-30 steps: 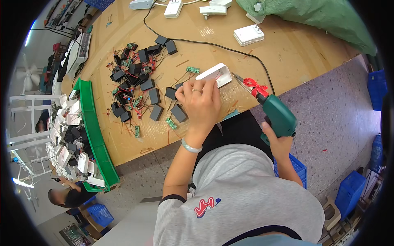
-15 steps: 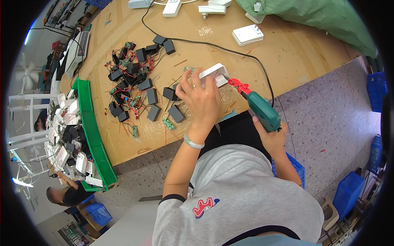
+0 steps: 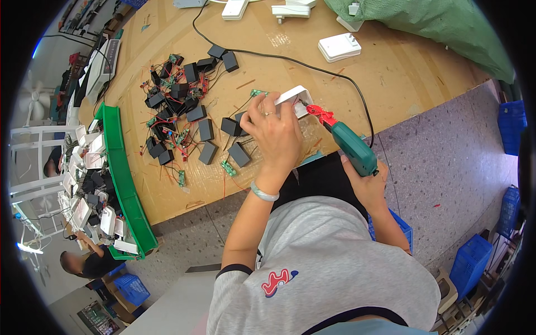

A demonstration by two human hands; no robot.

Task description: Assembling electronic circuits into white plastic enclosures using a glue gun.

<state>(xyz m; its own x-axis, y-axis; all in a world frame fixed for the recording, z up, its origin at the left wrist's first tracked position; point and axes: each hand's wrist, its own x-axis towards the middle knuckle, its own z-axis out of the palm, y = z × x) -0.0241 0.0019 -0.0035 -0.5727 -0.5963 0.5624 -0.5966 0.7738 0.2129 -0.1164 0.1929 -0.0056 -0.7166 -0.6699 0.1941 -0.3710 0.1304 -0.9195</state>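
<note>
My left hand is closed around an open white plastic housing at the table's near edge; its fingertips are partly hidden behind the housing. My right hand grips a green corded power tool from its rear end. Red wrapping covers the tool's nose, and its thin dark tip reaches into the open side of the housing. What the tip touches inside is too small to tell. Beside my left hand lie black boxes with wires and a small green circuit board.
A heap of wired black boxes spreads over the table's left part. Beyond it stands a green bin full of white housings. White plug-in units and a green sack lie at the back. A black cord crosses the table. Another person is at far left.
The tool has shifted slightly up and left, so its tip sits a little deeper in the white housing. My left hand has barely moved.
</note>
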